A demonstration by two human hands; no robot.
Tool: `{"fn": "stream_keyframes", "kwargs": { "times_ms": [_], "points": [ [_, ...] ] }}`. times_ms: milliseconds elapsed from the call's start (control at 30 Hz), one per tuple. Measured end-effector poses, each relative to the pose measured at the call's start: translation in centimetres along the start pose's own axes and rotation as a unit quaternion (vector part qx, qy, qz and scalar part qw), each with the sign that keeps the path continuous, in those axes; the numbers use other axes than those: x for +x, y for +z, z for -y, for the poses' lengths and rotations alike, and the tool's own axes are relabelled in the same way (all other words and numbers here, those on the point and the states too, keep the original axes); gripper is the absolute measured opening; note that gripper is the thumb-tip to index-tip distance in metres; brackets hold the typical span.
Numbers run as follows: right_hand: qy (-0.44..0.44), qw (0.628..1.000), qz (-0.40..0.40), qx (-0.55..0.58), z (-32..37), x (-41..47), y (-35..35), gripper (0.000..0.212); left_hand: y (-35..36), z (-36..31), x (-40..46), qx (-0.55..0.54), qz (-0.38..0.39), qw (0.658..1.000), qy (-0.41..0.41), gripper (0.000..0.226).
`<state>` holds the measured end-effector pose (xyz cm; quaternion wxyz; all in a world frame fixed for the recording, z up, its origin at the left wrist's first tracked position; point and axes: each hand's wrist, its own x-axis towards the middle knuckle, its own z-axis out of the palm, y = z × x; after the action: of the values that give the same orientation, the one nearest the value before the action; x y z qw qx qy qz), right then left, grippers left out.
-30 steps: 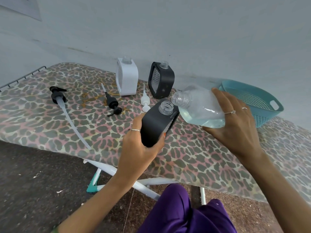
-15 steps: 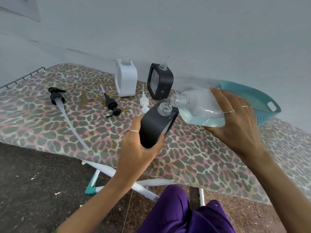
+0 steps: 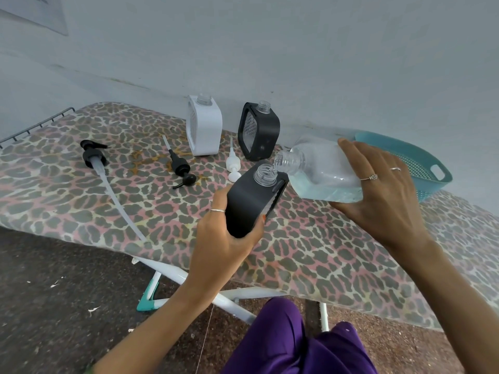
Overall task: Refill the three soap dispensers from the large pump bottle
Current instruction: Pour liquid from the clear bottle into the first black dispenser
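Black dispenser point(image 3: 252, 202) is held in the left hand point(image 3: 221, 238), grip wrapped round its lower body, lifted off the ironing board point(image 3: 81, 201) and tilted so its open neck points up and to the right. Large bottle point(image 3: 321, 174) is held in the right hand point(image 3: 383, 190), fingers spread over its top and thumb apparently underneath, laid almost horizontal with its long axis running right to left. Its pump is off; the mouth is set just above and right of the dispenser neck, nearly touching. Blue liquid is pooled along the bottle's lower side, not yet clearly at the mouth; no stream can be made out.

Key relation: bottle mouth sits at the right rim of the dispenser neck, not centred. More tilt is probably needed, with the mouth brought over centre, or spill down the black side is likely.

White dispenser point(image 3: 204, 128) and second black dispenser point(image 3: 259, 132) stand uncapped at the back, apparently still to be filled.
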<state>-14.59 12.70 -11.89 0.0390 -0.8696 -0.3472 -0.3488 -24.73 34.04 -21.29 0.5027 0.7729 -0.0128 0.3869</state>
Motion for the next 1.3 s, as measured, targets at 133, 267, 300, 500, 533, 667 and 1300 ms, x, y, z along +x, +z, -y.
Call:
{"fn": "stream_keyframes", "kwargs": {
  "times_ms": [133,267,300,500,533,667,1300],
  "points": [
    [0.0,1.0,0.004,-0.002,-0.01,-0.06,0.02,0.076,0.02,-0.03,0.05,0.006,-0.002,1.0,0.012,0.048],
    [-0.003,1.0,0.004,-0.004,-0.08,-0.09,0.01,0.076,-0.06,-0.14,0.08,0.015,-0.006,1.0,0.027,0.053],
    [-0.003,1.0,0.004,-0.004,-0.1,-0.08,-0.04,0.076,-0.08,-0.17,0.07,0.016,-0.006,1.0,0.026,0.053],
    [-0.004,1.0,0.001,-0.007,-0.03,-0.03,-0.19,0.075,-0.05,-0.08,0.09,0.014,-0.006,1.0,0.023,0.053],
    [-0.004,1.0,0.001,-0.008,0.0,-0.04,-0.21,0.075,-0.05,-0.08,0.06,0.012,-0.006,1.0,0.023,0.051],
    [-0.002,1.0,0.005,-0.012,0.03,-0.03,-0.2,0.076,-0.1,-0.12,0.03,0.003,-0.007,1.0,0.017,0.043],
    [-0.012,1.0,-0.006,-0.016,-0.31,0.21,-0.3,0.073,-0.02,-0.27,0.12,0.003,-0.011,1.0,0.012,0.04]
  ]
}}
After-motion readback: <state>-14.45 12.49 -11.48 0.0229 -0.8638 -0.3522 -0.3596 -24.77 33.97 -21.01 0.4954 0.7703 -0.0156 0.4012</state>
